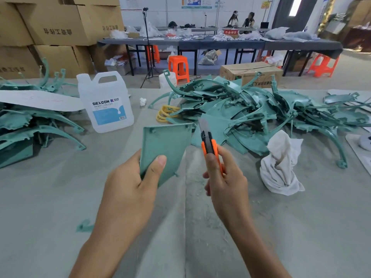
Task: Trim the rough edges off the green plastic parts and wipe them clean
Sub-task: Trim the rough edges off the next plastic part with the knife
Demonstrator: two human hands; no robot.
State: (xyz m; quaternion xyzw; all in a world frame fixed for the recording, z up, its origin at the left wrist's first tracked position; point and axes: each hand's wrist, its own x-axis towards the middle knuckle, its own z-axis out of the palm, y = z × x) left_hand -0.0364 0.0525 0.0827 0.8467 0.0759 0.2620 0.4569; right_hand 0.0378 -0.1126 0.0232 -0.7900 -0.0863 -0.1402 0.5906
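Left hand (pixel 128 183) clamps a flat, matte green panel (pixel 164 149) by its lower corner, upright above the middle of the table (pixel 60 197), presenting its right edge to the blade. Right hand (pixel 224 181) wraps an orange utility knife (pixel 208 141), blade extended, just beside that edge, apparently for trimming. A crumpled white cloth (pixel 281 163) lies toward the right edge, near heaped curved green parts (pixel 251 111).

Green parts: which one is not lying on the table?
The flat panel, which the left hand holds beside the knife in the right hand. The others lie on the table, in a left pile and a right pile.
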